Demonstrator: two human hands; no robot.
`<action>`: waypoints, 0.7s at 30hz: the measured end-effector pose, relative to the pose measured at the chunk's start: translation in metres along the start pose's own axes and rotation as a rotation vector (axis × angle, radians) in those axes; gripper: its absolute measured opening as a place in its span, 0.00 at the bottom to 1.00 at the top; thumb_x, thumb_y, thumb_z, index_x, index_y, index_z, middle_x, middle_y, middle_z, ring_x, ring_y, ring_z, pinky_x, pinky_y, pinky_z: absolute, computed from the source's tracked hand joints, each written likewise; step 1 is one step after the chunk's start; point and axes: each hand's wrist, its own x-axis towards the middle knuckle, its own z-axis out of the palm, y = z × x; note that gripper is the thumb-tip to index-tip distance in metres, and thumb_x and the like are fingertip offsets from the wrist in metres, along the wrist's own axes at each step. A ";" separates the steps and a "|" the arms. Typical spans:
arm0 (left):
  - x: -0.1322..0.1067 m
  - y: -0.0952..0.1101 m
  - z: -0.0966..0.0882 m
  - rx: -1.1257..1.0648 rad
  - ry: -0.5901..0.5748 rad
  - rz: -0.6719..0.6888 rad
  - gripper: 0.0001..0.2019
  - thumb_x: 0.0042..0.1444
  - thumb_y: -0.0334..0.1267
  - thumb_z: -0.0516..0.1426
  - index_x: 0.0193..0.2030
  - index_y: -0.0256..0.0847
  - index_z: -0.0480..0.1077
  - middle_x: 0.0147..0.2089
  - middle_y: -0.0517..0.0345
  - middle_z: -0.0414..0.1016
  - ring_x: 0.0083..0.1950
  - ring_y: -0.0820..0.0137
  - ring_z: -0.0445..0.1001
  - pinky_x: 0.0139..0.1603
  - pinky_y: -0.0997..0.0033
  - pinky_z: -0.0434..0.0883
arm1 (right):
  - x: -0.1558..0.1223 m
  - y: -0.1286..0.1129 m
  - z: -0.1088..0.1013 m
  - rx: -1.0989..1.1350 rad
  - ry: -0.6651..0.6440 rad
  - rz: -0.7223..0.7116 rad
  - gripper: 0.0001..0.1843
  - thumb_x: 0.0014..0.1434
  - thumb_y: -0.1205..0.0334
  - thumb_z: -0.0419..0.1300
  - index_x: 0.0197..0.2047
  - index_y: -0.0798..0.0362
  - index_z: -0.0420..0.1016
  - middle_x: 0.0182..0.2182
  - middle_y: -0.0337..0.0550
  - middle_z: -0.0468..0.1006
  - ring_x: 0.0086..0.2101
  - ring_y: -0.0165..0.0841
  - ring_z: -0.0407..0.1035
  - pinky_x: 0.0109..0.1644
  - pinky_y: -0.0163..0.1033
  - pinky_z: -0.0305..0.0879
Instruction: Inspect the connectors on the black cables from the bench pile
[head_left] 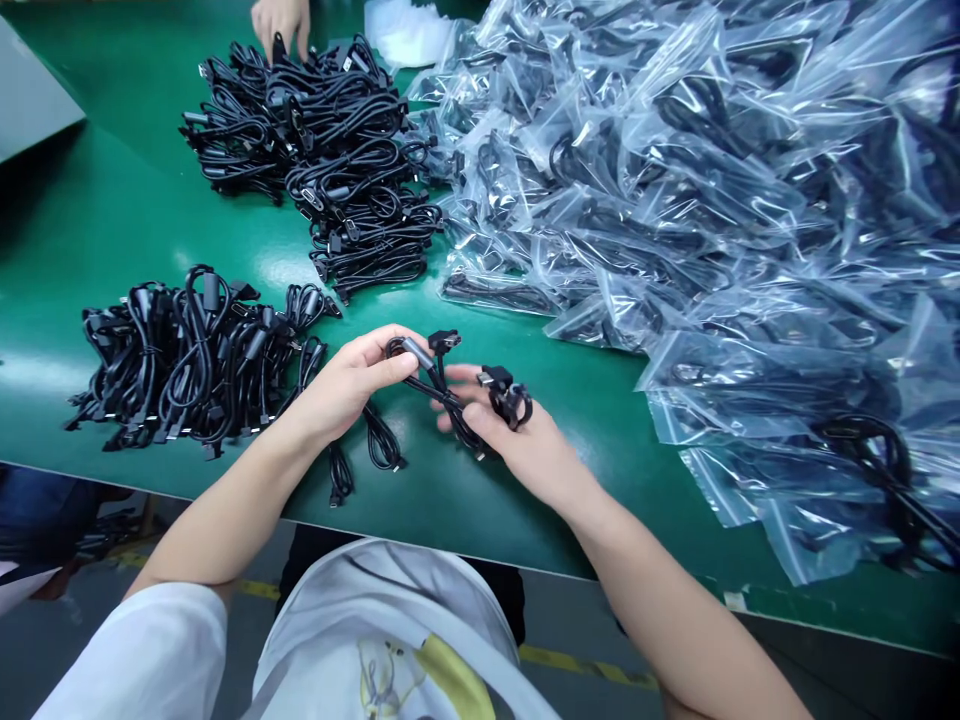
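Observation:
A black cable bundle [442,395] with connector ends and a dark grey cylindrical sleeve [417,352] is held between my hands above the green table. My left hand [360,375] pinches it by the loop near the sleeve, thumb on top. My right hand [517,440] grips the lower part, its thumb across the cable and its fingers behind. A small curled black piece with a connector [507,396] lies over the right hand; whether it belongs to the same cable I cannot tell. Below my left hand, other coiled cables [381,440] rest on the table.
A pile of black cables [187,360] lies at the left, and a larger one [330,160] farther back. Clear plastic bags with cables [637,200] heap up across the right. Another person's hand [282,22] touches the back pile. Clear plastic sheets or bags [409,32] lie beside it.

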 end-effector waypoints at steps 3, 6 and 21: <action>-0.002 -0.001 0.001 0.089 -0.083 0.036 0.20 0.56 0.52 0.63 0.49 0.42 0.73 0.42 0.54 0.76 0.43 0.67 0.74 0.46 0.68 0.71 | 0.000 -0.005 -0.002 0.208 -0.157 0.222 0.20 0.65 0.44 0.56 0.43 0.54 0.72 0.31 0.42 0.77 0.26 0.31 0.71 0.30 0.38 0.68; -0.003 -0.002 0.006 0.244 -0.027 0.156 0.26 0.59 0.54 0.61 0.59 0.43 0.69 0.45 0.53 0.74 0.44 0.67 0.72 0.47 0.68 0.71 | -0.003 -0.007 0.000 0.015 -0.081 0.177 0.14 0.65 0.50 0.57 0.34 0.52 0.69 0.25 0.35 0.71 0.24 0.28 0.67 0.31 0.36 0.65; -0.002 -0.009 0.015 0.201 -0.053 0.024 0.20 0.66 0.53 0.52 0.39 0.39 0.76 0.37 0.56 0.77 0.36 0.70 0.71 0.38 0.71 0.70 | -0.006 0.001 0.013 0.414 -0.396 0.190 0.26 0.60 0.36 0.62 0.39 0.53 0.69 0.29 0.39 0.73 0.29 0.30 0.70 0.33 0.36 0.68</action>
